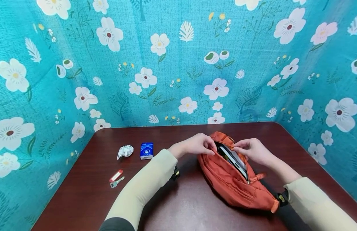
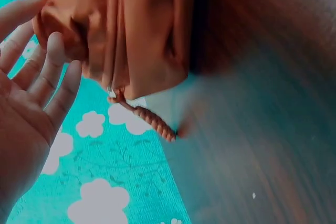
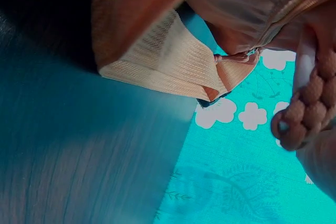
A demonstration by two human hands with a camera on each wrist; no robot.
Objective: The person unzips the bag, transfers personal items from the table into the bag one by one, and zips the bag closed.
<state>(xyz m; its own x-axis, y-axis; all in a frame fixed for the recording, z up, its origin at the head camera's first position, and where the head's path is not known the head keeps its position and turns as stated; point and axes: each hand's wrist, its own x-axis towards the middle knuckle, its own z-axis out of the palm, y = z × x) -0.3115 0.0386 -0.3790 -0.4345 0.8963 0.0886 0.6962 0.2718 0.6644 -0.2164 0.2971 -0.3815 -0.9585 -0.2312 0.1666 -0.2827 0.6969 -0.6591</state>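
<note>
An orange-red sling bag [image 1: 224, 189] lies on the right half of the table, its top zipper undone. Inside the opening shows a flat, pale-edged object [image 1: 234, 161], mostly hidden by the bag. With thumb and fingertips, my left hand [image 1: 199, 144] pinches the opening's left edge near the far end. Across from it, my right hand [image 1: 254, 151] pinches the other edge between thumb and fingers. A braided zipper pull [image 1: 258, 177] sits at the near end of the opening; another braided pull [image 2: 155, 123] hangs in the left wrist view. The right wrist view shows a webbing strap [image 3: 163, 59].
On the left of the dark red-brown table [image 1: 184, 205] lie a coiled white cable [image 1: 126, 151], a small blue packet [image 1: 146, 150] and a key [image 1: 117, 182] with a red tag [image 1: 116, 175]. A turquoise flowered cloth [image 1: 172, 70] surrounds the table's back and sides.
</note>
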